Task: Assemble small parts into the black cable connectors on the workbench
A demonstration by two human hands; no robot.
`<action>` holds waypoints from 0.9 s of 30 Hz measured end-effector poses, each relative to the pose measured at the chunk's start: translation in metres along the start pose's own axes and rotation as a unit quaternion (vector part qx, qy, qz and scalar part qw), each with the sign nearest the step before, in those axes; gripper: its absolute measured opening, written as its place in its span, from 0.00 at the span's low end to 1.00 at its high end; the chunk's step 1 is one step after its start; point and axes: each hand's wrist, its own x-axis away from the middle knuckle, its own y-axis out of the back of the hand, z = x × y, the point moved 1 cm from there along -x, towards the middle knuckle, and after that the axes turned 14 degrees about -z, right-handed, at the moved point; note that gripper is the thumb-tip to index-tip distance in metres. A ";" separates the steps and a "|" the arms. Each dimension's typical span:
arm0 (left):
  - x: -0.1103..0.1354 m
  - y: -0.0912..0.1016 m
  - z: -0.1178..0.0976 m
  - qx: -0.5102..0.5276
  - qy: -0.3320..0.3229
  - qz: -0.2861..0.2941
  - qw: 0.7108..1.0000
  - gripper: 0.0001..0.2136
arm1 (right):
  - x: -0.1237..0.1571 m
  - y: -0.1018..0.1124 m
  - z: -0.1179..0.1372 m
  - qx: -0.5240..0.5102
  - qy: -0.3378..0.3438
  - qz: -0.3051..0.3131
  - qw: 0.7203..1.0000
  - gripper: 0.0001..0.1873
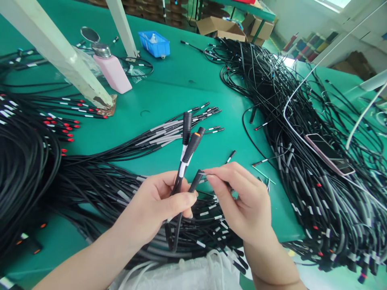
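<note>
at the middle of the frame, black connectors [191, 150] stood up from the left hand [163, 196], whose thumb and fingers were pinched round the cords [178, 183], likely to keep the ends steady and facing up. the right hand [248, 201] had thumb and forefinger pressed together at the rim of a short black end [196, 180]; whether something thin sat between them, i couldn't tell. the connectors were round, ribbed barrels, one with an orange face, above white labels [182, 169]. on the smooth green desk [187, 88] lay bundled cables [102, 156] with grey corrugated sleeving [166, 138], perhaps grouped for easy reach. a pink, square-sided bottle [113, 73] stood upper left.
</note>
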 end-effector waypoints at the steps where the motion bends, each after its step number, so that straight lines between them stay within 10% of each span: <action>1: 0.000 0.000 0.000 -0.007 0.002 -0.003 1.000 0.09 | 0.000 0.000 -0.001 0.023 0.017 -0.009 1.000 0.09; 27: 0.003 -0.002 0.002 0.050 -0.005 -0.038 0.998 0.07 | -0.005 -0.003 -0.014 0.043 0.008 -0.059 0.997 0.08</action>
